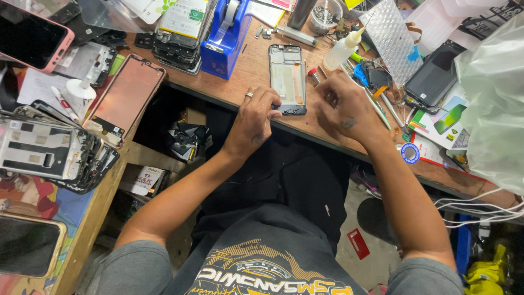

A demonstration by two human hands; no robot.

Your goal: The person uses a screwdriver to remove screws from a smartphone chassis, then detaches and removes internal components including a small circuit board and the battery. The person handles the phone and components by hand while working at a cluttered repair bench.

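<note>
- The open black phone frame [287, 79], a flat rectangle with a pale yellowish inner panel, lies on the brown wooden workbench [256, 68] near its front edge, between your two hands.
- Your left hand [255, 117], a ring on one finger, grips the frame's lower left corner, fingertips curled down onto its bottom edge.
- Your right hand [344, 106] sits just right of the frame with its fingers bunched narrow and turned under; you cannot tell what, if anything, they pinch.
- A small red-capped tool [313, 74] lies on the wood just beside the frame's right side.
- Past your right hand stands a soft white plastic squeeze bottle [344, 48] with a pointed nozzle, tilted.
- A blue plastic tape dispenser [225, 35], blocky and glossy, stands left of the frame, with a stack of phone bodies [179, 33] bearing a white and green label beside it.
- A copper-pink rectangular screen panel [125, 98] hangs over the bench's left corner.
- At the right, a dark glossy phone [434, 76] rests on colourful printed cards, and a small blue round tape roll [410, 153] sits at the bench edge.
- A crinkled translucent plastic bag [494, 104] fills the far right.
- A grey metal phone chassis [43, 153] lies on the left side table.
</note>
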